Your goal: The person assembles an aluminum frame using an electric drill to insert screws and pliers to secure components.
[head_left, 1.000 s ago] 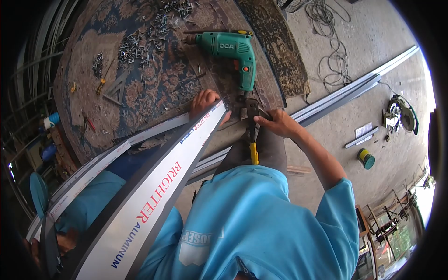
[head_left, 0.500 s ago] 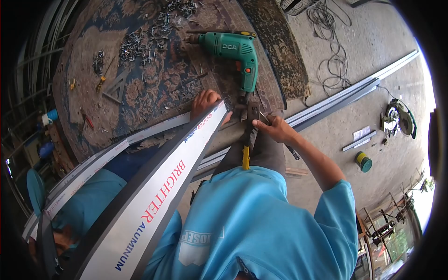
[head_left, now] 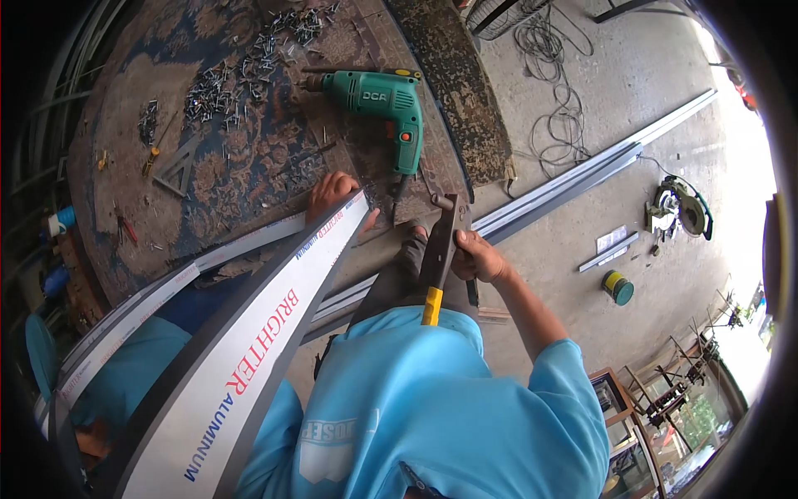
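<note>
My left hand (head_left: 332, 193) grips the near end of a long aluminum profile (head_left: 264, 333), its fingers curled around the far side. White film printed "BRIGHTER ALUMINUM" covers the profile, which runs toward the lower left. In my right hand (head_left: 477, 257) is a dark hand riveter (head_left: 437, 254) with a yellow grip (head_left: 432, 306) pointing at my body. The riveter's nosed head points up near the table edge, to the right of the profile's end and apart from it. Part of its second handle is hidden behind my fingers.
A green drill (head_left: 386, 100) lies on the carpet-covered table (head_left: 274, 150), with scattered rivets (head_left: 220, 91) and a triangular square (head_left: 175, 171). At left, another person's blue sleeve (head_left: 137, 358) shows behind more profiles. Long profiles (head_left: 565, 191), a cable (head_left: 553, 91) and a miter saw (head_left: 677, 208) lie rightward.
The view has shifted, moving the scene leftward. My right hand has slid lower on the riveter, whose head has turned to show its nose. Its second handle has swung closer to the yellow grip.
</note>
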### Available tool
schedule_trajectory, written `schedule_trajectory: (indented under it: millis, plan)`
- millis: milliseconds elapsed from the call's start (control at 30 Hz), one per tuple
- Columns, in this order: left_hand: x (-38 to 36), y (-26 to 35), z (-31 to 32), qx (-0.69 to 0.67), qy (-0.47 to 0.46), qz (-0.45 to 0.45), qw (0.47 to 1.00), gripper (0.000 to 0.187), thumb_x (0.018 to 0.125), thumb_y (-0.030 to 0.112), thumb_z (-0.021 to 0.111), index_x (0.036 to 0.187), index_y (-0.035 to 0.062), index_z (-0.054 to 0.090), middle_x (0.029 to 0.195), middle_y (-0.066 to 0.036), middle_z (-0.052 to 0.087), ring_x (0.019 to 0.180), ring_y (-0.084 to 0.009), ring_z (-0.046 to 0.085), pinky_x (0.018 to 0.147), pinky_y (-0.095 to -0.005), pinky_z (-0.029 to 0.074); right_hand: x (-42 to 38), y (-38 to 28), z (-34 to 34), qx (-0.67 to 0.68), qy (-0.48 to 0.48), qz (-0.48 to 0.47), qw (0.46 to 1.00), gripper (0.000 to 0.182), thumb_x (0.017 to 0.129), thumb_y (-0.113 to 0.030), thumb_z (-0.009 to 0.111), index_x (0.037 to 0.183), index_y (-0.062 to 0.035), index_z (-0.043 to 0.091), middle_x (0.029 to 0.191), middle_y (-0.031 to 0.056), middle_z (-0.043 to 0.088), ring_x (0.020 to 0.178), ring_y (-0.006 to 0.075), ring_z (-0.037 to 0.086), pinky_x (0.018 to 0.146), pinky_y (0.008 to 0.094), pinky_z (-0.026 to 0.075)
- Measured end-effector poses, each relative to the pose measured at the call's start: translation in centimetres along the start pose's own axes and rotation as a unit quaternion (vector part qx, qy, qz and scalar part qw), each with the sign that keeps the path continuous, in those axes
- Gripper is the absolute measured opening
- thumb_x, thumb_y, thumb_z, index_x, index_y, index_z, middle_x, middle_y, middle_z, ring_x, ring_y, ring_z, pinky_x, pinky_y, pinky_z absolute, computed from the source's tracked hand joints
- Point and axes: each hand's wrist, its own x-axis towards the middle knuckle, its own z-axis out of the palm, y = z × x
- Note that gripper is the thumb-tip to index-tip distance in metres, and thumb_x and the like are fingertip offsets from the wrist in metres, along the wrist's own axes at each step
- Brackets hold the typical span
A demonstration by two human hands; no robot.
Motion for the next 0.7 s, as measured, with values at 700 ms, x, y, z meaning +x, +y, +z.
schedule_trajectory:
  millis: [700]
  plan:
    - [0.0, 0.3, -0.2, 0.055, 0.02, 0.031, 0.998, 0.038, 0.067, 0.031, 0.089, 0.082, 0.0091, 0.061, 0.094, -0.009, 0.055, 0.09, -0.0297, 0.062, 0.075, -0.0436, 0.052, 1.6, 0.3, 2.7, -0.077, 0.142, 0.011, 0.987, 0.055, 0.105, -0.06, 0.053, 0.095, -0.0089, 0.071, 0.06, -0.0043, 0.048, 0.048, 0.0075, 0.036, 0.046, 0.0262, 0.026]
